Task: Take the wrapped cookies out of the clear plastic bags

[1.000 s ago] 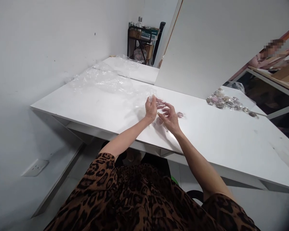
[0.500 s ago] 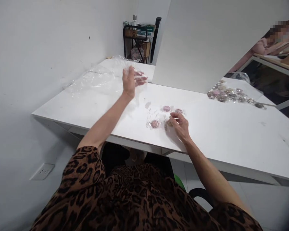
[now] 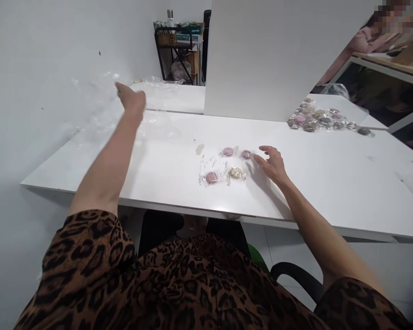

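Note:
My left hand is raised over the far left of the white table, beside a crumpled clear plastic sheet or bag close to the wall. Motion blurs its fingers, so its grip on the plastic cannot be made out. My right hand is open, fingers apart, just right of several small round pieces in clear wrappers. Among these are a pink piece, a purplish piece nearest my fingertips, a reddish piece and a pale yellowish piece. They lie flat on the table.
A pile of similar wrapped pieces lies at the back right. An upright white panel stands behind the table. A dark shelf rack is beyond it. Another person is at the upper right.
My left hand has swung left toward the wall, and the clear plastic has shifted left and up with it. My right hand has moved off the yellowish piece, slightly right, its fingers spreading.

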A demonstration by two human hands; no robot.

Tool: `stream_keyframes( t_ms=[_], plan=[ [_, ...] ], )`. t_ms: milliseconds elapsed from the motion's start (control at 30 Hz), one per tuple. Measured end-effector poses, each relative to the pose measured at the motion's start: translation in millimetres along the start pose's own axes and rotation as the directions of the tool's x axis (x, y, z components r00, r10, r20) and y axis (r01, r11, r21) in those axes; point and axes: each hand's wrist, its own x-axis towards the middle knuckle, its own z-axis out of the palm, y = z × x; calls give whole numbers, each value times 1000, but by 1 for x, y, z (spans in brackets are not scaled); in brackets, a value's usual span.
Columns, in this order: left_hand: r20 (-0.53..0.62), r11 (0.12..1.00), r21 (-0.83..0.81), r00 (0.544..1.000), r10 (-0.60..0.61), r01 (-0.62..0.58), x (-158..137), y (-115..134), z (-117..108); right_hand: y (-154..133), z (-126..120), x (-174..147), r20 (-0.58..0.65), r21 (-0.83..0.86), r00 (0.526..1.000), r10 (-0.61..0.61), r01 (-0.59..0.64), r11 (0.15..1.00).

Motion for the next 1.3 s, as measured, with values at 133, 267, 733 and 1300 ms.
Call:
stream_keyframes(
  t_ms=[133,267,733,1300],
  plan=[
    [657,910,192,737,158,-366,-120,-44,-3,1,8,31,173,-144,981,89,-64,988],
    [937,842,161,348,33,-515,-209,-65,-6,-8,12,39,227,-224,961,156,-105,969],
    [981,661,127,194,28,-739,-241,-61,-14,-61,-8,-30,467,366,884,29,-223,904],
    [943,896,75,322,79,-439,-231,-45,36,-56,8,-60,514,269,855,77,-245,931]
  ],
)
